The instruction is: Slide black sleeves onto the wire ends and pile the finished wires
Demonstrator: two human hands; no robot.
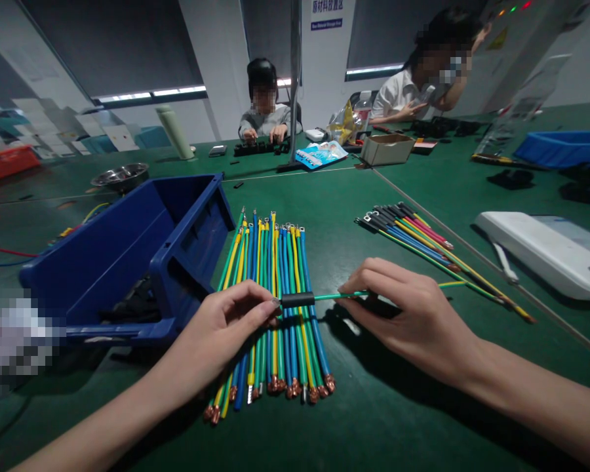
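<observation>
My left hand [229,324] pinches a short black sleeve [297,299] fitted on the end of a thin green wire [334,296]. My right hand [403,314] is closed round that same wire further right, and its free end sticks out past the knuckles. Both hands hover just above a flat row of blue, green and yellow wires [270,308] with copper lugs at their near ends. A second bundle of wires with black sleeves [417,242] lies to the right.
An open blue plastic bin [142,262] with dark parts inside stands at the left. A white flat device [545,252] lies at the right. Two other people work at the far side of the green table [324,210], among boxes, a steel bowl [120,176] and a blue tray [565,147].
</observation>
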